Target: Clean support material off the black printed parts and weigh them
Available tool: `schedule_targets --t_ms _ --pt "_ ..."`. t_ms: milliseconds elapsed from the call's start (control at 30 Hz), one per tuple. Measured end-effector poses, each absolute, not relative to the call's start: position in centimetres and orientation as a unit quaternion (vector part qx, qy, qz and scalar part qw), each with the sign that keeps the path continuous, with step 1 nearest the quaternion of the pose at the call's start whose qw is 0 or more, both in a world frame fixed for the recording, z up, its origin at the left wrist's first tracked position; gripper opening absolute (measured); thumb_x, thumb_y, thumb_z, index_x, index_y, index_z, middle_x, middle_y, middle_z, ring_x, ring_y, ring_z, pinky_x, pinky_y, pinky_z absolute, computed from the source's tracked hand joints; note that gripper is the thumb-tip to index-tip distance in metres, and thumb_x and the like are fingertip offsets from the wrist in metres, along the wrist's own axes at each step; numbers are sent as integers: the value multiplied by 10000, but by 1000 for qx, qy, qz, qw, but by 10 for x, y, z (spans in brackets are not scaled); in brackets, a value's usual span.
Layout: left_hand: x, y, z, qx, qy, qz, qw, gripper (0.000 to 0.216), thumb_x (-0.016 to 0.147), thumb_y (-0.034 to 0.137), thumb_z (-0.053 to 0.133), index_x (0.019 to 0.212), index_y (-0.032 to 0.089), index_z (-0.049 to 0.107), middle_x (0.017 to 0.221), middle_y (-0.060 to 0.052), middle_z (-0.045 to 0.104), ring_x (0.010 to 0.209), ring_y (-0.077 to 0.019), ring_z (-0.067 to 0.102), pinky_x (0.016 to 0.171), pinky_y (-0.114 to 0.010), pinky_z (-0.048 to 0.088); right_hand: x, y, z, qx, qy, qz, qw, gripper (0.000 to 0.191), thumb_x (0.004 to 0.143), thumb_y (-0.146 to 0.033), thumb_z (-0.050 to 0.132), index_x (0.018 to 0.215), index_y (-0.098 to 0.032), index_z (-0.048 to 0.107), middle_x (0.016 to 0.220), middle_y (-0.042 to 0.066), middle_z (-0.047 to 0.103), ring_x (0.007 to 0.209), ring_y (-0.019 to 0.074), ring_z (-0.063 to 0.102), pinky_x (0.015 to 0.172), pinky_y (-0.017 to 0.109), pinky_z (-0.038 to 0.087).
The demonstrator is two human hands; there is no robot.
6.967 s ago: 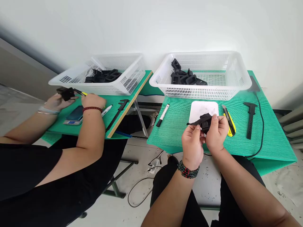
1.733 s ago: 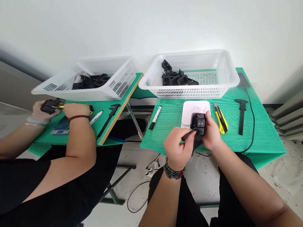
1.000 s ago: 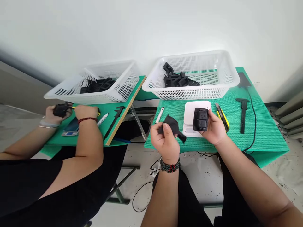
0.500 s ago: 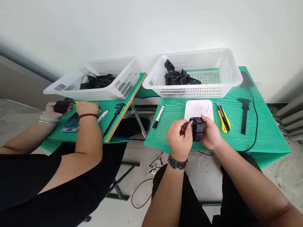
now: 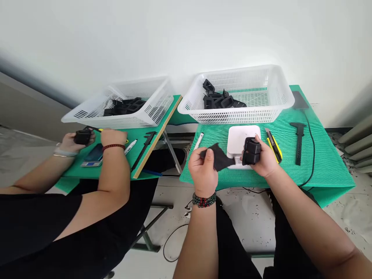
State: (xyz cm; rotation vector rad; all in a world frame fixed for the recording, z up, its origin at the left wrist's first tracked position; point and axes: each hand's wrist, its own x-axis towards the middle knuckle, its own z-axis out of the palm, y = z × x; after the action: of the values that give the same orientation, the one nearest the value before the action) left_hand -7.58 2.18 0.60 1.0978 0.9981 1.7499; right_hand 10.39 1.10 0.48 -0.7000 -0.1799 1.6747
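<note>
My left hand (image 5: 203,170) pinches a thin, flat black piece with jagged corners (image 5: 222,158), possibly cloth or rubber, between thumb and fingers. A hollow-looking black moulded part (image 5: 252,151) is gripped in my right hand (image 5: 265,161), its ribbed side towards the left. The two pieces are apart. Under and behind them lies a small white scale (image 5: 241,135). Just right of my right hand is a yellow utility knife (image 5: 274,146) with its blade tip out. A white marker (image 5: 199,140) lies behind my left hand, partly covered by it.
A white plastic basket (image 5: 232,115) with several black parts (image 5: 219,100) stands at the back. A black caliper (image 5: 298,143) and a cable (image 5: 313,155) lie at right. On the left, a co-worker's hands (image 5: 113,137) work over another green table beside a second basket (image 5: 116,123).
My hands have separated. My left hand moved left with the thin black piece, away from the moulded part, which stays in my right hand, now slightly further right.
</note>
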Motion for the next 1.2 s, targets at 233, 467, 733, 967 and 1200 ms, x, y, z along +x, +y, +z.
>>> schedule_targets --t_ms 233,467,733,967,1200 --pt "-52 5 11 629 390 538 403 278 846 464 738 810 198 667 726 -7 620 663 -133 563 610 -252 474 84 8 11 -300 -54 695 651 315 998 -448 530 993 -196 720 864 32 781 813 196 733 756 320 592" --pt "-39 12 6 594 428 548 406 190 871 348 689 811 201 585 721 21 547 653 -119 522 579 -227 437 79 4 9 -353 -107 689 624 429 898 -635 609 916 -224 728 873 35 768 935 236 722 851 371 580" --pt "-43 9 12 599 449 591 300 182 902 338 663 805 207 582 729 13 584 690 -134 560 656 -257 461 77 -9 -1 -448 -315 649 527 587 675 -791 725 775 -213 706 788 30 720 905 247 637 831 367 504" --pt "-57 20 14 591 425 538 424 279 855 432 714 778 194 590 659 27 568 592 -113 512 555 -236 435 86 -11 13 -417 -346 674 501 487 723 -665 778 691 -189 679 661 -13 651 648 148 548 620 274 436" --pt "-50 10 17 595 424 552 402 279 889 462 680 839 201 596 701 7 598 610 -122 552 553 -235 456 114 -5 23 -333 -238 728 550 344 797 -354 775 1092 -179 745 895 60 771 731 197 701 626 312 572"
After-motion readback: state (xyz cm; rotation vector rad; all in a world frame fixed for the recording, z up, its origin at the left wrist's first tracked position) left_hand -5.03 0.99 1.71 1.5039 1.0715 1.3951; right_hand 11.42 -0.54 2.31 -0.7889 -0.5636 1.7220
